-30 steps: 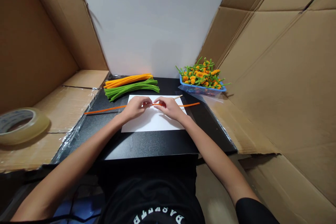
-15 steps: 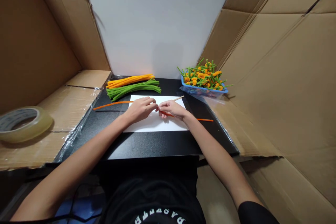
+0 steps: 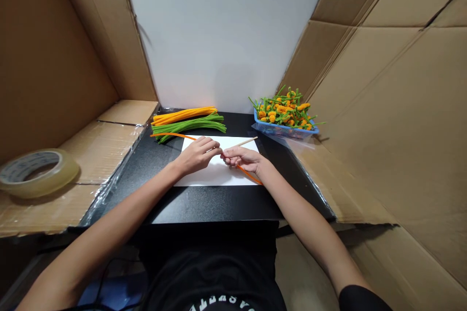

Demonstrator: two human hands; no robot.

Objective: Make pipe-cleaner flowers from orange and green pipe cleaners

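**A:** How far along is this work looking?

**B:** Quite far. A blue basket (image 3: pixel 286 131) is sitting at the back right, and it's holding a heap of flowers (image 3: pixel 282 111) that look finished, made from orange and green pipe cleaners.

**A:** And what are the hands doing?

**B:** The left hand (image 3: pixel 199 155) and right hand (image 3: pixel 242 158) are working close together over a white sheet of paper (image 3: pixel 215 177). A wooden stick (image 3: pixel 246 142) is pointing out toward the back right, and an orange pipe cleaner (image 3: pixel 175 135) is running through both hands.

**A:** Are the fingers apart?

**B:** No, they're closing in and nearly touching. The left fingers (image 3: pixel 215 145) seem to be clamping the stick, and the right fingers (image 3: pixel 228 152) seem to be pinching the pipe cleaner, though I can't tell the exact grip.

**A:** Is the pipe cleaner coiling yet?

**B:** I'm not seeing any coil. Its long ends are sticking out on both sides.

**A:** What's left?

**B:** An orange bundle (image 3: pixel 184 114) and a green bundle (image 3: pixel 189 127) are lying behind the paper, so plenty of pipe cleaners are waiting.
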